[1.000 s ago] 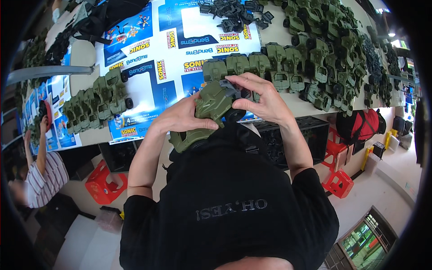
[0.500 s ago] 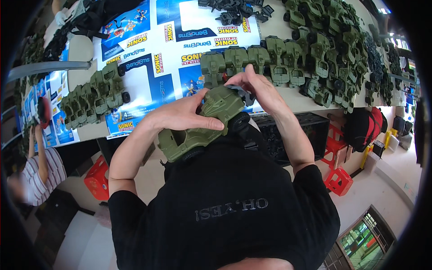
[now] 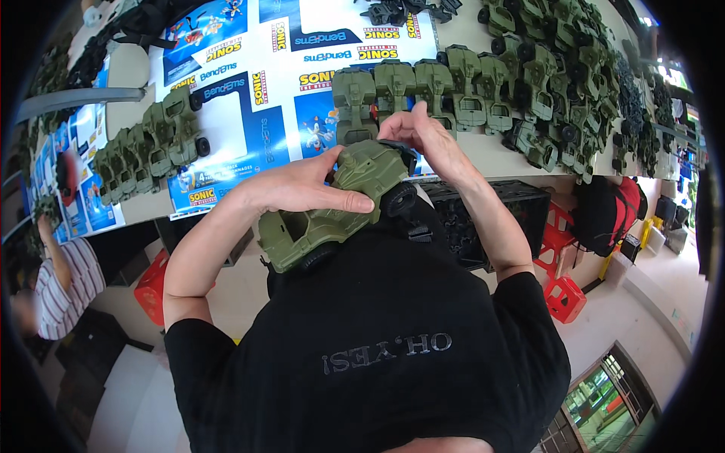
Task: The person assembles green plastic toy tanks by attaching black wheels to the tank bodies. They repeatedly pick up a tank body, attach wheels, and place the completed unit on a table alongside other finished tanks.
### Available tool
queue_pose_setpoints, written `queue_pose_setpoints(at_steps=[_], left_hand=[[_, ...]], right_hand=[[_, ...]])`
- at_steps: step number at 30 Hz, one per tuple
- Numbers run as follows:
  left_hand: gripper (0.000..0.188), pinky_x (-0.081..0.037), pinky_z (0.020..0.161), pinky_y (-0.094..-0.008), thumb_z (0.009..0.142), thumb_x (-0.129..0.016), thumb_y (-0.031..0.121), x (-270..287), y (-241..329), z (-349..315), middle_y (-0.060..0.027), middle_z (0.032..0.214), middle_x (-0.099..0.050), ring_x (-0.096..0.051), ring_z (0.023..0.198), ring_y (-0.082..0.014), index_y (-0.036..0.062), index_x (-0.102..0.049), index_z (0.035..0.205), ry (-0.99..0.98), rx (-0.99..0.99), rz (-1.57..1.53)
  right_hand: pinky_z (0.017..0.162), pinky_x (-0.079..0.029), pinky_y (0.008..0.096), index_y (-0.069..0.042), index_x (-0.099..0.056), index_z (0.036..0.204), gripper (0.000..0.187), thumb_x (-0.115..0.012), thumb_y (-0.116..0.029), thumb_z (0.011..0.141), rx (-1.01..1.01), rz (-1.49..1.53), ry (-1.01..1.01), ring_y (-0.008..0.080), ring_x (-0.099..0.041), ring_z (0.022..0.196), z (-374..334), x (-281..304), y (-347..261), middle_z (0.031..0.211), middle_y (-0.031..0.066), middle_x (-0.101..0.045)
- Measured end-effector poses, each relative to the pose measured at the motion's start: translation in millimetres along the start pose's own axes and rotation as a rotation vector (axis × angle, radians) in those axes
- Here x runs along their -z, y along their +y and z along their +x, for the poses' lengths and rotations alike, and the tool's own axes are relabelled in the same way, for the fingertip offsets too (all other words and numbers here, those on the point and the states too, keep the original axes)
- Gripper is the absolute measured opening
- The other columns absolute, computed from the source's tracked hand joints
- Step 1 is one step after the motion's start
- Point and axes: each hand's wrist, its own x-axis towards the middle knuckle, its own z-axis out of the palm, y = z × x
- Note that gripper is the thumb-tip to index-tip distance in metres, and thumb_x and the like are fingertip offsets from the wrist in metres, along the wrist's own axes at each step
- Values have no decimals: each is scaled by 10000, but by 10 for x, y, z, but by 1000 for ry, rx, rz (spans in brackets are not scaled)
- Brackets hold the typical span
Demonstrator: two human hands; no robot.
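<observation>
Against my body, an olive-green toy jeep (image 3: 362, 167) with black wheels lies at a tilt, its front end up and to the right. My left hand (image 3: 310, 190) is closed over its middle, the thumb pressed along the near side. At the jeep's right end, the bent fingers of my right hand (image 3: 438, 143) grip a dark bumper-like part (image 3: 402, 153), which touches the green body. Some right fingertips are hidden behind that part. Just beyond, a row of similar green jeeps (image 3: 393, 79) stands on the table.
Printed blue-and-white sheets (image 3: 249, 132) cover part of the table. More green jeeps (image 3: 155, 147) stand left, many others are piled right. Black parts (image 3: 404, 11) lie at the far edge. Below are a black crate (image 3: 513, 219) and red stools (image 3: 563, 298). A person in stripes (image 3: 72, 287) works at left.
The dark part now sits closer along the jeep's right end, and my right fingers have drawn in around it. The jeep, still in my left hand, has shifted slightly left in view.
</observation>
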Motion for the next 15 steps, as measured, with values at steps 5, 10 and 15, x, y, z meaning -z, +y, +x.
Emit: queue_pose_setpoints(at_steps=[5, 10, 15], left_hand=[[966, -424, 936, -329, 662, -728, 632, -23, 115, -4, -204, 1169, -563, -557, 1092, -280, -55, -436, 1274, -53, 32, -1], [922, -437, 915, -328, 659, -729, 632, -36, 177, -77, -191, 1134, -586, -575, 1062, -268, -38, -482, 1243, -6, 2, -14], [906, -448, 897, -327, 657, -711, 657, -60, 89, -57, -178, 1095, -608, -591, 1033, -275, -32, -515, 1213, 40, 10, 82]], right_hand=[[627, -372, 235, -77, -496, 692, 689, -245, -679, 913, -161, 129, 92, 99, -454, 657, 34, -167, -50, 701, -6, -484], [577, -335, 236, -100, -432, 647, 665, -260, -689, 904, -177, 304, 125, 93, -404, 621, 53, -194, -81, 666, -10, -429], [536, -306, 235, -113, -391, 627, 647, -279, -688, 901, -143, 309, 162, 90, -361, 586, 56, -240, -56, 648, -17, -388]])
